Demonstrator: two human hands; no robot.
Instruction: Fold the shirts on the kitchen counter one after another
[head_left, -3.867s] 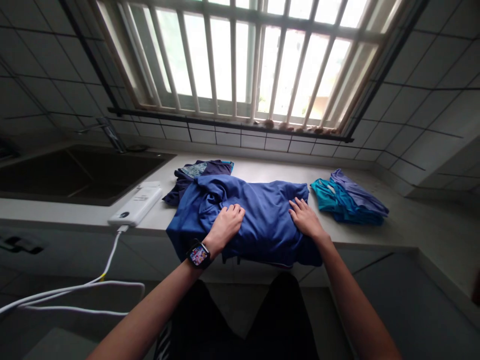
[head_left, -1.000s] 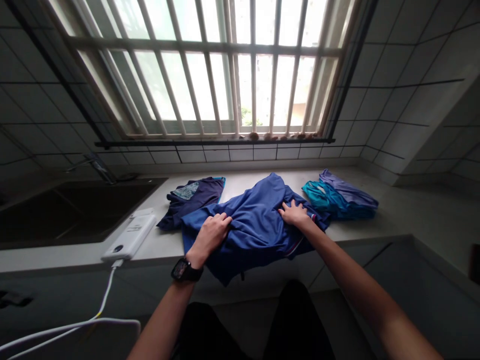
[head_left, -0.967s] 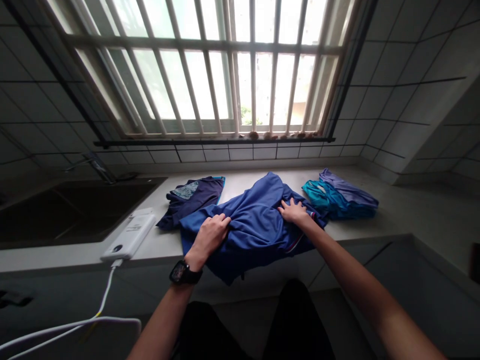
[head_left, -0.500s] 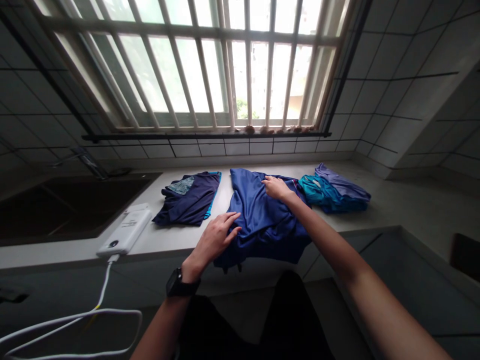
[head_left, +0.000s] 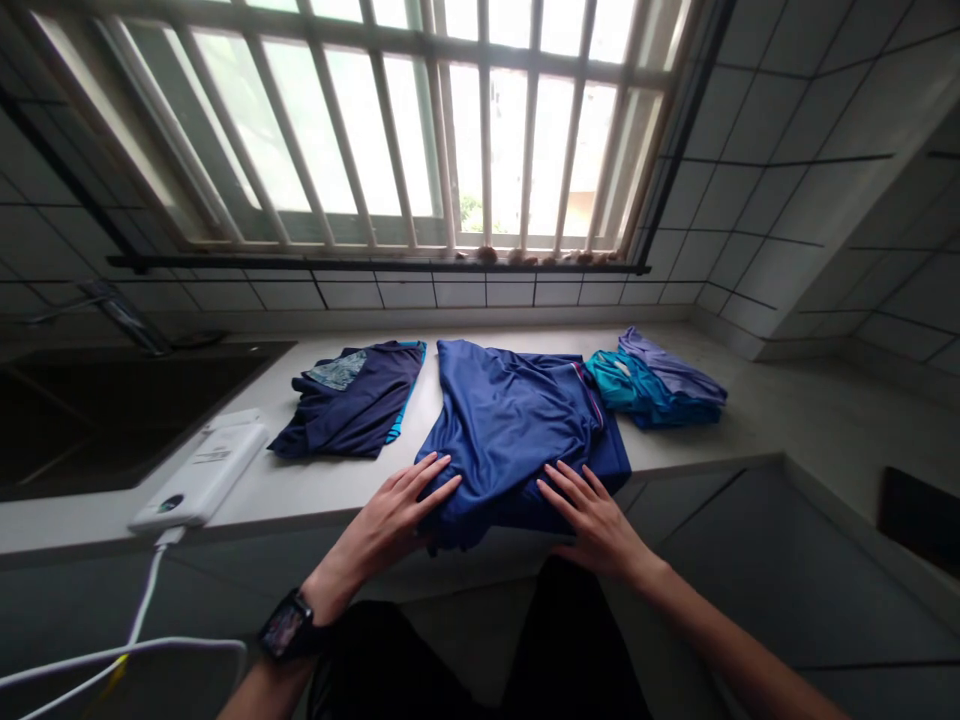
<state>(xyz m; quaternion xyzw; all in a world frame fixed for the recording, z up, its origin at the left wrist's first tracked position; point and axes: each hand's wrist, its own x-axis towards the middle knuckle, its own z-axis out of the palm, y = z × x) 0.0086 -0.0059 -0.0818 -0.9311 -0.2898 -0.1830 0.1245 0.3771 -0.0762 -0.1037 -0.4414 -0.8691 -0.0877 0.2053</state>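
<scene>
A blue garment [head_left: 510, 420], shiny and wrinkled, lies spread on the counter with its near edge hanging over the front. My left hand [head_left: 396, 508] rests on its near left corner, fingers stretched out over the fabric and the thumb hidden. On the near right part of the same garment lies my right hand [head_left: 596, 515], its fingers spread and its thumb below them near the hanging edge. Left of the garment is a folded dark navy piece of clothing [head_left: 360, 400] with a bright blue edge. To the right sits a folded teal and lavender clothing pile [head_left: 656, 385].
A white power bank [head_left: 202, 470] with a white cable [head_left: 146, 590] lies near the counter's front edge [head_left: 300, 500]. The dark sink [head_left: 97, 420] and its faucet [head_left: 127, 315] are at the left. A barred window [head_left: 360, 140] is behind the counter.
My right hand has moved from the far part of the blue garment to its near right edge. My left hand has shifted slightly left and nearer. The view has moved a little right.
</scene>
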